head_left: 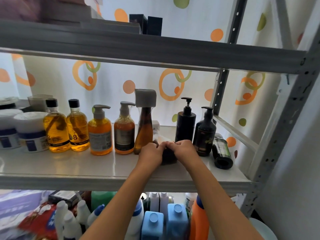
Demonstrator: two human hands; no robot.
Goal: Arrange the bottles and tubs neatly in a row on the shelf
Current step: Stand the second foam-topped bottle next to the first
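Observation:
On the white shelf (69, 165) a row stands: two white tubs (31, 130), two yellow oil bottles (56, 130), two orange pump bottles (100, 134), and a tall brown bottle (144, 129) with a wrapped top. My left hand (149, 152) and my right hand (184, 148) together grip a dark bottle (168, 157) wrapped in clear plastic, in the gap beside the brown one. Two black pump bottles (185, 124) stand to the right. A dark green bottle (221, 153) lies on its side at the far right.
The grey metal rack post (277, 135) rises at the right and an upper shelf beam (155, 51) runs overhead. Below are blue jugs (152, 224), an orange jug (199, 220) and white bottles (69, 219). A dotted curtain hangs behind.

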